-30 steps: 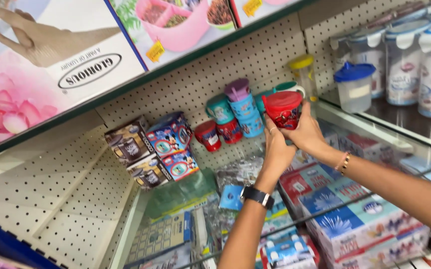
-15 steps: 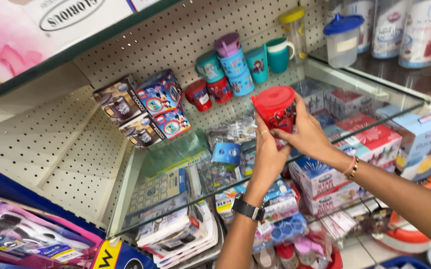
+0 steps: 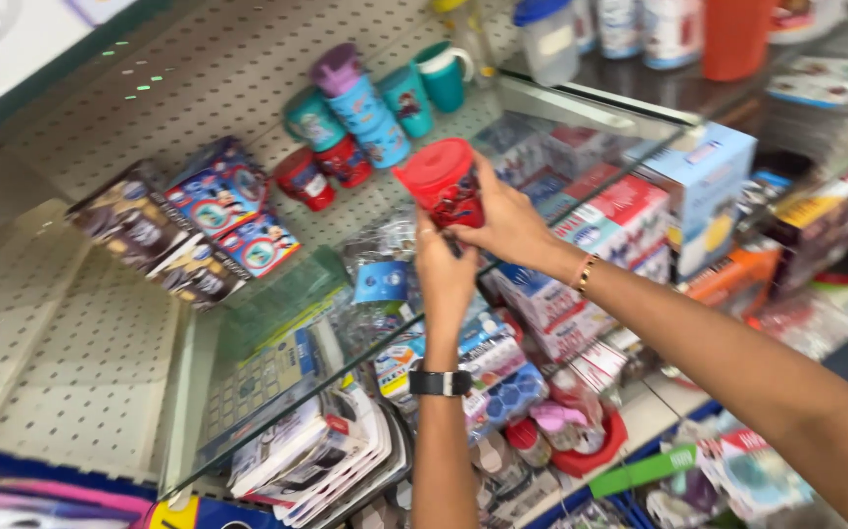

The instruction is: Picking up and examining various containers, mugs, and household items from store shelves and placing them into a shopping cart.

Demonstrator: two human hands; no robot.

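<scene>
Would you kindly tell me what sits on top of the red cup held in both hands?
A red lid covers the red cup, held by the left hand and right hand. The inside is hidden.

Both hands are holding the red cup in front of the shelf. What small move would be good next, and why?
Probably turn the red cup slowly to look at its printed side. Both hands share it: the right hand wraps its side, and the left hand supports its bottom. It is held clear of the other cups on the shelf, so nothing blocks a turn.
</scene>
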